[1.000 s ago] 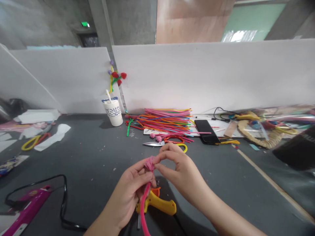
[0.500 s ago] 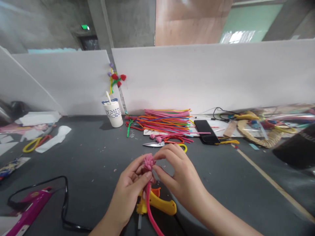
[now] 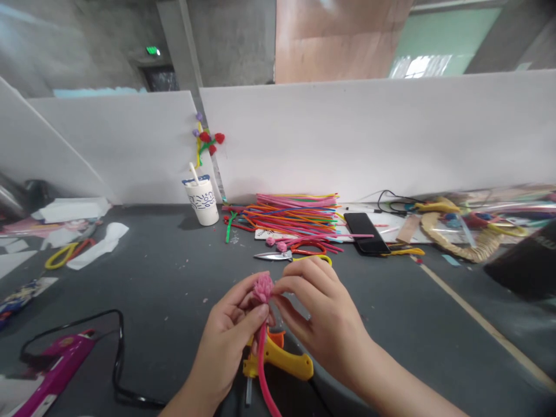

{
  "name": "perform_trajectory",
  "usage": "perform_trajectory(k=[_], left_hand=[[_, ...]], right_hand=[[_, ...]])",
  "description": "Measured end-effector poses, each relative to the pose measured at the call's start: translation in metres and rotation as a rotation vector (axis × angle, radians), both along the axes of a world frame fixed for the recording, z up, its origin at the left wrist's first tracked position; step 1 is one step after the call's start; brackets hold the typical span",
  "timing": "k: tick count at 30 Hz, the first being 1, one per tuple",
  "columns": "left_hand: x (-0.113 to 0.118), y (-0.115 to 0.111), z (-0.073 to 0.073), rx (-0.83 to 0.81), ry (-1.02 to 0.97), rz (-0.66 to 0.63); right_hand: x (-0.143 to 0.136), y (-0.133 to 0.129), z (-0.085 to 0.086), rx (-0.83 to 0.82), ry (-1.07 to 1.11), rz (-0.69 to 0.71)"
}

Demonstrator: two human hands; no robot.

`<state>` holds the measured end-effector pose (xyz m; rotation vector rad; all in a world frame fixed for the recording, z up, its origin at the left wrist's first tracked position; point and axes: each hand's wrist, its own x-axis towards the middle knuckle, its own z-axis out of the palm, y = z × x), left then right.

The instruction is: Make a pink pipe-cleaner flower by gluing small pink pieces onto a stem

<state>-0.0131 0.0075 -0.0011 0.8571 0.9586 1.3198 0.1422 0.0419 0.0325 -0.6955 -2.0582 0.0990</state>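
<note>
Between the fingers of my left hand (image 3: pixel 232 333) is a pink pipe-cleaner flower (image 3: pixel 263 288), its ruffled head up. A long pink pipe cleaner (image 3: pixel 263 370) hangs below it toward the bottom edge. My right hand (image 3: pixel 324 313) pinches at the right side of the flower head, thumb and forefinger together; what lies exactly between the tips is too small to make out. Below my hands lies a yellow glue gun (image 3: pixel 289 360) with an orange trigger and a clear glue stick, partly hidden by my left hand.
Beyond my hands are scissors (image 3: pixel 269 256), a pile of coloured pipe cleaners (image 3: pixel 295 214), a black phone (image 3: pixel 366 233) and a white cup (image 3: pixel 203 202). A magenta tool (image 3: pixel 61 370) with a black cord lies at left. A dark cylinder (image 3: pixel 523 260) stands at right.
The thumb and forefinger of my right hand have come closer together at the flower's edge. My left hand keeps its hold, and the view has shifted slightly.
</note>
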Motion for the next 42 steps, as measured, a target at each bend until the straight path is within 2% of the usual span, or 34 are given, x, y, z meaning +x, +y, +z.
perform_trajectory(k=[8, 11, 16, 21, 25, 29, 32, 42], left_hand=[[0.001, -0.004, 0.004, 0.062, 0.238, 0.085], [0.002, -0.005, 0.006, 0.056, 0.258, 0.088], [0.001, -0.003, 0.002, 0.073, 0.178, 0.106], [0.0, -0.002, -0.001, 0.03, 0.003, 0.053], [0.003, -0.002, 0.006, -0.031, -0.083, -0.002], [0.004, -0.002, 0.013, -0.084, -0.163, -0.12], [0.003, -0.002, 0.013, -0.126, -0.185, -0.171], [0.001, 0.0, 0.008, -0.154, -0.161, -0.154]], right_hand=[[-0.002, 0.0, 0.0, -0.003, -0.013, 0.015], [-0.002, -0.001, 0.0, 0.016, -0.041, 0.017], [-0.001, -0.001, -0.001, 0.012, -0.039, 0.013], [-0.001, -0.001, 0.001, -0.041, -0.005, 0.03], [-0.001, -0.002, 0.002, -0.213, 0.097, 0.054], [-0.002, -0.001, 0.003, -0.375, 0.178, 0.059], [-0.002, 0.0, 0.004, -0.408, 0.173, 0.059], [-0.001, 0.003, 0.003, -0.454, 0.123, 0.072]])
